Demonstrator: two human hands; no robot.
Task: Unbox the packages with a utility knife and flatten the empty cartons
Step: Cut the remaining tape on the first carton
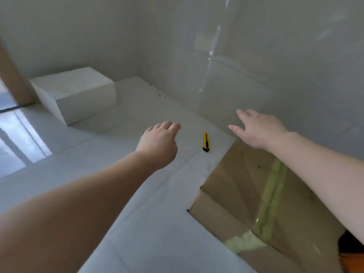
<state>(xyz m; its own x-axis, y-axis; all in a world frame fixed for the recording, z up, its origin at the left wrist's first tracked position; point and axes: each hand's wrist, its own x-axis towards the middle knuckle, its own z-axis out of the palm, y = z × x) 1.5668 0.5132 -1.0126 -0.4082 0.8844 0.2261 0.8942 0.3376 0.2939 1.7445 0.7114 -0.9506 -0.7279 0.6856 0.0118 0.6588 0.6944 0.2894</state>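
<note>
No legible text, label, brand or number is visible. The taped carton and the utility knife show no readable marking.

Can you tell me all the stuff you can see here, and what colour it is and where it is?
utility knife: one, yellow with a black end, lying on the floor between the two hands, untouched
cardboard carton: one, brown, sealed with a strip of shiny tape, low right, against the wall
white block: one, white, on the floor at the far left, near the corner
floor: pale grey tiles, shiny at the left
wall: pale grey, glossy, along the right and back
orange and black thing: one, bottom right edge, too cut off to tell
left hand: one, stretched out above the floor, holding nothing
right hand: one, fingers spread, above the carton's far end, holding nothing
</note>
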